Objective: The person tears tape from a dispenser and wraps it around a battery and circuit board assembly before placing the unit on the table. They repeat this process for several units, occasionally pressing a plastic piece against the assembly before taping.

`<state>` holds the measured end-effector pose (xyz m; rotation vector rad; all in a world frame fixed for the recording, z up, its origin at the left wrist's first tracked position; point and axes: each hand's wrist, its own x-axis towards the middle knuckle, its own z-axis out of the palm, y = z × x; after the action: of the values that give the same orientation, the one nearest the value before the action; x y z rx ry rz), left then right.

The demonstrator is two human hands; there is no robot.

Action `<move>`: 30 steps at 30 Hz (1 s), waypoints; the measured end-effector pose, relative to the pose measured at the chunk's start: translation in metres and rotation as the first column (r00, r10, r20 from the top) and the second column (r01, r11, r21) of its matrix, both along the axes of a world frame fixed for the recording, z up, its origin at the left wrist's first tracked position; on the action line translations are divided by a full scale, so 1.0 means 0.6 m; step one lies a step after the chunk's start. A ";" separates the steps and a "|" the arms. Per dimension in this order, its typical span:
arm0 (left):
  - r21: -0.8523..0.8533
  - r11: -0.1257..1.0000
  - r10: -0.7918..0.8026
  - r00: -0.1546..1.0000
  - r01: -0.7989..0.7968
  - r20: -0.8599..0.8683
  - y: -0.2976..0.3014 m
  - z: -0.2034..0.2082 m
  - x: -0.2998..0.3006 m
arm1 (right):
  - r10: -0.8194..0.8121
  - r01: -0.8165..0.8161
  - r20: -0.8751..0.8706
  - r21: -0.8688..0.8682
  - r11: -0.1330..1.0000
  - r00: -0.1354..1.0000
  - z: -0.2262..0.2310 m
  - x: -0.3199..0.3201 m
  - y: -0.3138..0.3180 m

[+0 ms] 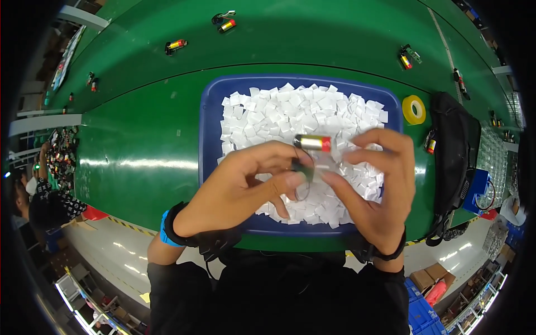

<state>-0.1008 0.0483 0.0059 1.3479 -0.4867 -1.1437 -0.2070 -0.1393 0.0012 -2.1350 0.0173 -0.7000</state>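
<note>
My left hand (240,181) pinches a small dark circuit board (301,169) between thumb and fingers, above a blue tray (209,134). A thin wire loops from the board, and a small cylindrical battery (314,143), silver and yellow with a red end, sits just beyond the fingertips. My right hand (385,184) is close on the right, thumb and fingers curved and apart, slightly blurred. Between the hands is a pale, smeared patch that I cannot make out. Beneath both hands, many loose white square pieces (290,111) fill the tray.
Similar battery-and-board pieces (226,25) lie scattered on the green table (139,134). Right of the tray are a yellow tape roll (414,109), another battery piece (430,142) and a black bag (451,151). Far left, another person works beside a heap of parts (60,153).
</note>
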 end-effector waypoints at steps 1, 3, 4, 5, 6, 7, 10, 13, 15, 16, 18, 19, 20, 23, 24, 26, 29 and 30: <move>0.008 1.000 0.029 0.999 -0.029 -0.031 0.002 0.000 0.004 | 0.042 -0.045 -0.056 -0.051 0.998 0.998 0.007 -0.004 -0.009; 0.019 0.998 0.056 0.997 -0.055 -0.061 0.003 0.000 0.008 | 0.116 -0.142 -0.175 -0.145 0.979 0.978 0.015 -0.010 -0.020; 0.011 0.998 0.061 0.997 -0.061 -0.035 0.004 0.000 0.007 | 0.114 -0.139 -0.175 -0.143 0.980 0.978 0.014 -0.009 -0.017; 0.003 0.998 0.064 0.998 -0.064 -0.014 0.005 -0.001 0.004 | 0.103 -0.117 -0.195 -0.062 0.991 0.975 0.012 -0.009 -0.011; -0.006 0.998 0.067 0.998 -0.067 0.007 0.006 -0.003 0.004 | 0.095 -0.093 -0.216 0.019 0.996 0.972 0.009 -0.008 -0.004; -0.004 0.998 0.062 0.998 -0.062 0.002 0.006 -0.004 0.005 | 0.088 -0.066 -0.238 0.099 0.993 0.967 0.007 -0.007 -0.001; 0.068 0.997 0.041 0.999 -0.039 -0.024 0.007 -0.003 0.009 | 0.109 -0.120 -0.231 -0.031 0.992 0.967 0.009 -0.002 -0.006; 0.069 0.997 0.052 0.991 -0.043 -0.125 0.001 0.001 0.020 | 0.127 -0.161 -0.197 -0.165 0.973 0.972 0.004 0.000 -0.011; 0.068 0.996 0.060 0.983 -0.049 -0.175 0.001 0.000 0.022 | 0.138 -0.172 -0.131 -0.305 0.937 0.982 -0.001 -0.001 -0.010; 0.059 0.997 0.066 0.987 -0.058 -0.145 0.003 -0.001 0.020 | 0.141 -0.176 -0.132 -0.306 0.936 0.981 0.001 0.001 -0.007; 0.040 0.996 0.079 0.993 -0.075 -0.085 0.006 -0.001 0.016 | 0.115 -0.140 -0.227 -0.094 0.986 0.967 0.012 0.007 -0.002; 0.038 0.996 0.082 0.993 -0.079 -0.086 0.008 -0.001 0.015 | 0.110 -0.111 -0.275 0.012 0.994 0.955 0.015 0.008 0.000; 0.042 0.996 0.078 0.995 -0.075 -0.062 0.008 -0.001 0.014 | 0.110 -0.111 -0.276 0.012 0.994 0.955 0.013 0.008 -0.001; 0.050 0.996 0.074 0.997 -0.074 -0.012 0.009 0.000 0.011 | 0.107 -0.094 -0.283 0.059 0.994 0.953 0.006 0.004 -0.002; 0.061 0.996 0.067 0.998 -0.068 0.022 0.008 0.001 0.009 | 0.111 -0.098 -0.281 0.058 0.993 0.953 0.004 0.004 0.001; 0.081 0.995 0.045 0.995 -0.052 0.086 0.005 0.001 0.006 | 0.078 -0.033 -0.317 0.146 0.989 0.945 0.001 0.000 0.008; 0.092 0.994 0.053 0.992 -0.064 0.119 0.005 0.003 0.004 | 0.071 -0.024 -0.345 0.139 0.990 0.936 0.001 0.002 0.010; 0.100 0.992 0.059 0.989 -0.073 0.135 0.006 0.004 0.003 | 0.080 -0.051 -0.354 0.093 0.994 0.932 0.000 0.003 0.010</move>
<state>-0.0989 0.0520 0.0081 1.5270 -0.4792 -1.0418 -0.2050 -0.1332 0.0014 -2.1457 0.1678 -0.2583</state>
